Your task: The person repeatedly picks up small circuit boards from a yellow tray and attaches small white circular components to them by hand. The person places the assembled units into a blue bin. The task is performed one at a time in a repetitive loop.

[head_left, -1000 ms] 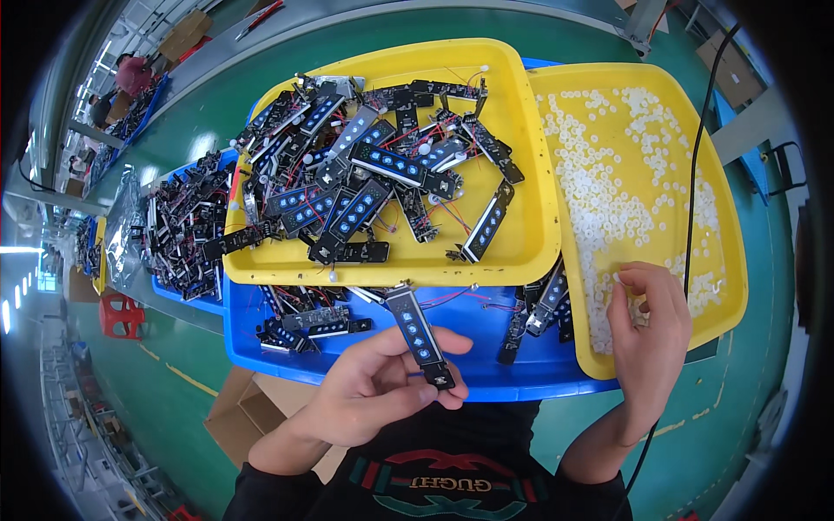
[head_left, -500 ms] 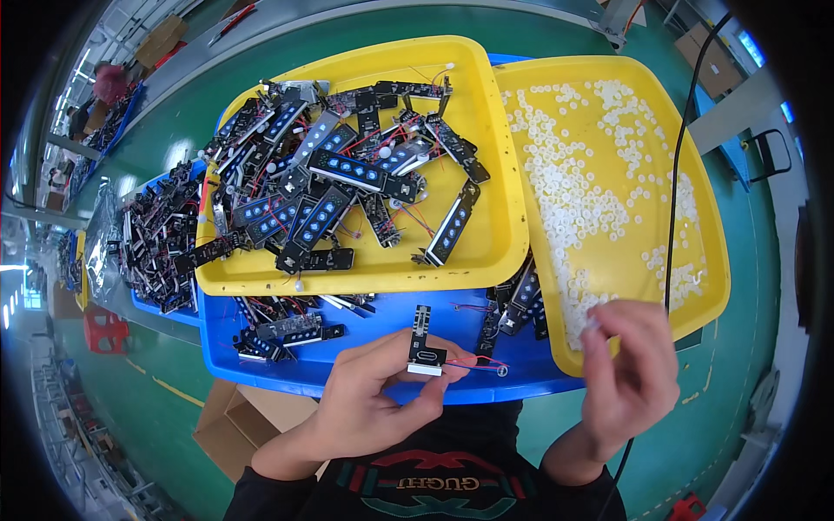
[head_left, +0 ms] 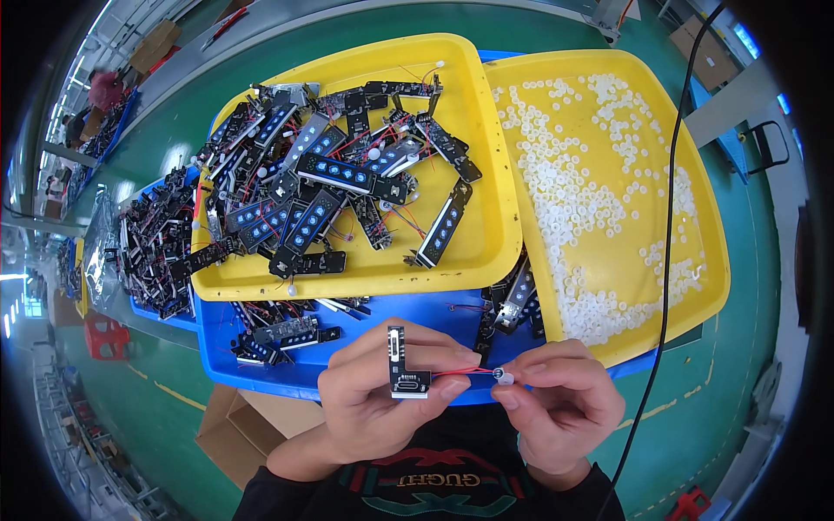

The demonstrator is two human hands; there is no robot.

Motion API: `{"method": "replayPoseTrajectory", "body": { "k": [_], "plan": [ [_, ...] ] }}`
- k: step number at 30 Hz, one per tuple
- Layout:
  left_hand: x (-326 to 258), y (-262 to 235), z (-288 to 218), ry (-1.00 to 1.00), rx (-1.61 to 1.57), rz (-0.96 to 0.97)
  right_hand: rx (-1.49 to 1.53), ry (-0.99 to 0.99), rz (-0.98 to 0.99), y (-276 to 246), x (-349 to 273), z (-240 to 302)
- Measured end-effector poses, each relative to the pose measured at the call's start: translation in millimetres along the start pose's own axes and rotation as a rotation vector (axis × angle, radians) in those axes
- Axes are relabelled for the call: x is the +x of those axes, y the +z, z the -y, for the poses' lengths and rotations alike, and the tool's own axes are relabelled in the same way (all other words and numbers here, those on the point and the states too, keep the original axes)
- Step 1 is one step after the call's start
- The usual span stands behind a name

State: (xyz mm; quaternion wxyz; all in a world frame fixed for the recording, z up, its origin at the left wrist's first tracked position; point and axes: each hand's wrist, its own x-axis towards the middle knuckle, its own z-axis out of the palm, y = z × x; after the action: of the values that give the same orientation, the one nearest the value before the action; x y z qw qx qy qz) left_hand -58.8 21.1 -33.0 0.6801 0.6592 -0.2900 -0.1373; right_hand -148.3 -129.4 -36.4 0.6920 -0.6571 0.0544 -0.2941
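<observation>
My left hand (head_left: 382, 399) grips a narrow black circuit board (head_left: 401, 365) end-on, close to my chest. A thin red wire (head_left: 465, 372) runs from the board to a small round part (head_left: 503, 377) pinched between the thumb and forefinger of my right hand (head_left: 560, 404). Both hands hover over the near rim of a blue bin (head_left: 287, 373). Above them a yellow tray (head_left: 495, 217) holds a heap of similar black boards with blue pads (head_left: 334, 174). A second yellow tray (head_left: 704, 234) to the right holds several small white rings (head_left: 582, 174).
Another blue bin of black boards (head_left: 152, 247) stands at the left. A black cable (head_left: 669, 252) hangs down the right side. A cardboard box (head_left: 234, 434) sits on the green floor below the bin. Another person (head_left: 104, 87) works far off at the upper left.
My right hand left the white-ring tray and came to the middle to pinch the part on the red wire. My left hand turned the board from lengthwise to end-on.
</observation>
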Motion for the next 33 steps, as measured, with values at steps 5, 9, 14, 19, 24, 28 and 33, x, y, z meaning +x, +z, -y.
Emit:
{"method": "replayPoseTrajectory", "body": {
  "k": [5, 9, 14, 19, 24, 28, 33],
  "plan": [
    [0.2, 2.5, 2.1, 0.063, -0.042, -0.028, 0.028, -0.011, 0.012, 1.4, -1.6, -1.5],
    [-0.5, 3.0, 1.9, 0.091, 0.011, -0.059, -0.006, -0.059, -0.086, 0.1, -2.6, -2.9],
    [1.7, 4.1, -1.1, 0.143, 0.094, -0.082, -0.012, -0.083, 0.011, -2.0, -3.0, -0.5],
    [-2.1, 7.9, -0.3, 0.103, -0.033, -0.113, 0.084, 0.0, -0.024, 4.0, -5.8, -4.6],
    [-1.5, 8.8, -1.8, 0.056, -0.135, -0.075, 0.129, 0.038, -0.044, 6.8, -4.4, -5.5],
    [-0.1, 5.7, 0.4, 0.119, -0.084, -0.028, 0.063, -0.019, 0.034, 3.2, -2.2, -6.4],
    [1.4, 2.3, 2.8, 0.219, 0.044, 0.002, 0.016, -0.03, 0.093, 0.1, -2.4, -6.2]
  ]
}}
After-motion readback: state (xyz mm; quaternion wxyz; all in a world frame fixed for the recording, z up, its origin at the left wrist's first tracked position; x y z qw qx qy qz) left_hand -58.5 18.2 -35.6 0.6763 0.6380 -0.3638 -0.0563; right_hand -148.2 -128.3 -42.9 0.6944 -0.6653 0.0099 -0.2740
